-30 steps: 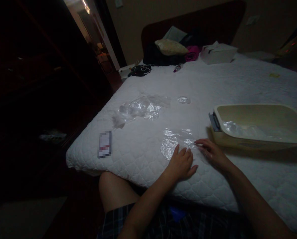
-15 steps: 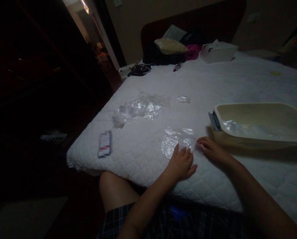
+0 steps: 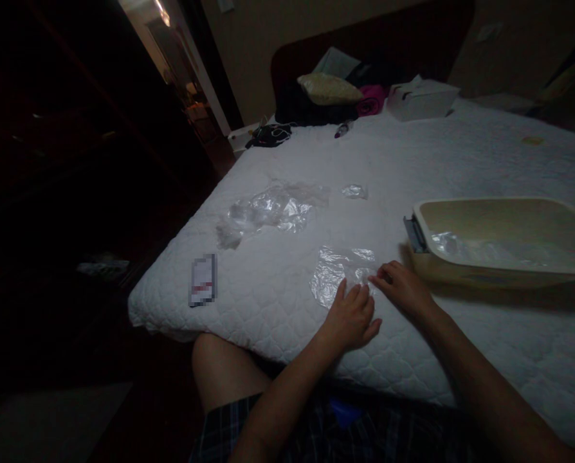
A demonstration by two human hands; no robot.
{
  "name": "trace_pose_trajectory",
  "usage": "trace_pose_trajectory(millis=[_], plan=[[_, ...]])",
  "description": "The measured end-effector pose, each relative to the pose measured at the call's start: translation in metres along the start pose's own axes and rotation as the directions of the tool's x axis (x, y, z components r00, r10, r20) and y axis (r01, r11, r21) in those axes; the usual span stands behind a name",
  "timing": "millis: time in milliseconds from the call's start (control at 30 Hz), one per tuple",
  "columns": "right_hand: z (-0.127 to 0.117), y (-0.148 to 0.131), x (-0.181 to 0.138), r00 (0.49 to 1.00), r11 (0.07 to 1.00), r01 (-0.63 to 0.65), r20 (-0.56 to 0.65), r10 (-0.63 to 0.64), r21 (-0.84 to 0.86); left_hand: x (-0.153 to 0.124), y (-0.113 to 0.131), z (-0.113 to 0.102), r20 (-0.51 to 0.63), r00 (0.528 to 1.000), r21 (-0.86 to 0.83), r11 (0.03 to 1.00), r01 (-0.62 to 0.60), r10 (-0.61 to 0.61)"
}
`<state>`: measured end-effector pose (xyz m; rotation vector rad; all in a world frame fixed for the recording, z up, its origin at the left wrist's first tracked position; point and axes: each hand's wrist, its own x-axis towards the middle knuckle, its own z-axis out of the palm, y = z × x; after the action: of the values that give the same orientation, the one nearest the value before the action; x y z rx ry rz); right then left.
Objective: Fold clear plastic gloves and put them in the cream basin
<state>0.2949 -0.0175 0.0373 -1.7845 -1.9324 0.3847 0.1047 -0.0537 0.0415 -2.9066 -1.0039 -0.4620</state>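
A clear plastic bag (image 3: 333, 273) lies flat on the white quilted bed (image 3: 413, 167) in front of me. My left hand (image 3: 352, 315) rests palm down on the bag's near edge, fingers stretched out. My right hand (image 3: 401, 289) sits just to its right, fingers curled with the tips pinching the bag's right edge. A cream plastic tub (image 3: 504, 241) stands to the right of my right hand, with clear plastic lying inside it.
A crumpled heap of clear plastic bags (image 3: 271, 211) and a small plastic scrap (image 3: 354, 191) lie farther back. A small card or packet (image 3: 203, 280) lies near the bed's left corner. Clothes, a cushion and a white box (image 3: 420, 99) sit at the headboard.
My right hand has slid left along the bag's right edge, closer to my left hand. My left hand has stayed put.
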Motion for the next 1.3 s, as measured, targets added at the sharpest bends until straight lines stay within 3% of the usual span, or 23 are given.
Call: trace_pose_trajectory(millis=[200,367,533,767,933,1033,1100,1133,1200,1300], plan=[[0.003,0.0,-0.001,1.0,1.0,0.005,-0.027,-0.006,-0.027,-0.003,-0.001,0.004,-0.083,0.995,0.043,0.998,-0.053,0.057],[0.002,-0.004,-0.001,0.997,0.998,-0.011,-0.073,0.015,0.06,-0.001,0.001,-0.002,-0.011,1.0,0.057,0.998,-0.027,0.028],[-0.001,-0.011,-0.006,0.971,0.978,-0.013,-0.229,0.062,0.21,0.001,0.001,-0.004,0.025,1.0,0.056,0.998,-0.013,0.012],[0.006,-0.014,-0.016,0.993,0.96,0.091,-0.095,-0.067,0.265,0.0,0.001,-0.001,-0.006,0.999,0.091,0.995,-0.038,0.038],[0.011,-0.008,-0.016,0.988,0.948,0.127,-0.117,-0.097,0.291,-0.003,0.002,0.0,-0.17,0.98,0.098,0.991,-0.087,0.102],[0.012,-0.002,-0.014,0.984,0.922,0.077,-0.178,-0.01,0.379,-0.006,-0.007,-0.005,-0.365,0.931,-0.009,1.0,-0.024,0.019],[0.012,0.003,-0.011,0.967,0.89,-0.022,-0.217,0.136,0.456,-0.008,-0.024,-0.012,-0.458,0.861,-0.182,0.971,0.152,-0.221],[0.011,0.005,-0.009,0.951,0.86,-0.09,-0.213,0.224,0.502,-0.008,-0.035,-0.015,-0.463,0.804,-0.293,0.92,0.258,-0.373],[0.009,0.008,-0.005,0.917,0.763,-0.24,-0.118,0.38,0.6,-0.007,-0.062,-0.018,-0.346,0.678,-0.516,0.735,0.44,-0.649],[0.003,0.008,0.0,0.878,0.6,-0.409,0.118,0.464,0.688,-0.004,-0.103,-0.016,0.019,0.533,-0.768,0.328,0.549,-0.846]])
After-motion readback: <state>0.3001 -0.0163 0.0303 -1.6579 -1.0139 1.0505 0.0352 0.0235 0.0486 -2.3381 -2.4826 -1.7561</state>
